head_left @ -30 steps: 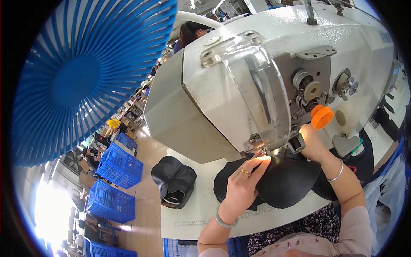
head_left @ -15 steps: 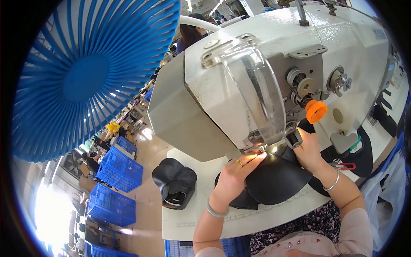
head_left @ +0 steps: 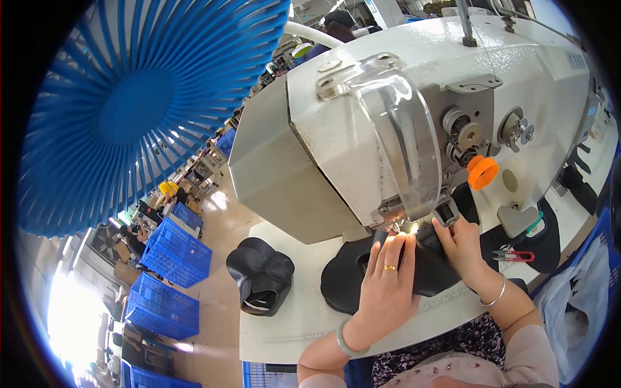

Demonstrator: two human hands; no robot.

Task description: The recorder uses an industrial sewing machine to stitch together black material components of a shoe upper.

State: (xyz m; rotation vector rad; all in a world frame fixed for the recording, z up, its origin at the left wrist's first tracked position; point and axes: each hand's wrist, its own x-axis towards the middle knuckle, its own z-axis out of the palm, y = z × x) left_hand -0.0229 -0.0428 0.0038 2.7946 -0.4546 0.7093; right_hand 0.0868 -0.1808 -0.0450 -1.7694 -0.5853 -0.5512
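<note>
My left hand (head_left: 390, 278) lies flat on a black leather-like piece (head_left: 349, 275), its fingers stretched toward the lit needle area of a white sewing machine (head_left: 336, 136). A ring is on one finger and a bangle on the wrist. My right hand (head_left: 460, 249) rests at the right side of the piece, just below the presser area, with thumb and forefinger apart; its other fingers are partly hidden. The piece runs under the machine head, where the needle itself is too small to make out. Red-handled thread snips (head_left: 515, 256) lie right of my right hand.
A folded black leather-like part (head_left: 260, 275) stands at the table's left. A large blue fan (head_left: 136, 107) fills the upper left. Blue crates (head_left: 162, 307) stand on the floor beyond the table edge. More black pieces (head_left: 550, 239) and a plastic bag (head_left: 569, 330) are at the right.
My left hand has moved right and turned, from fingers bunched at the needle to flat on the piece. The black piece has turned and now spreads farther left. My right hand has shifted slightly down.
</note>
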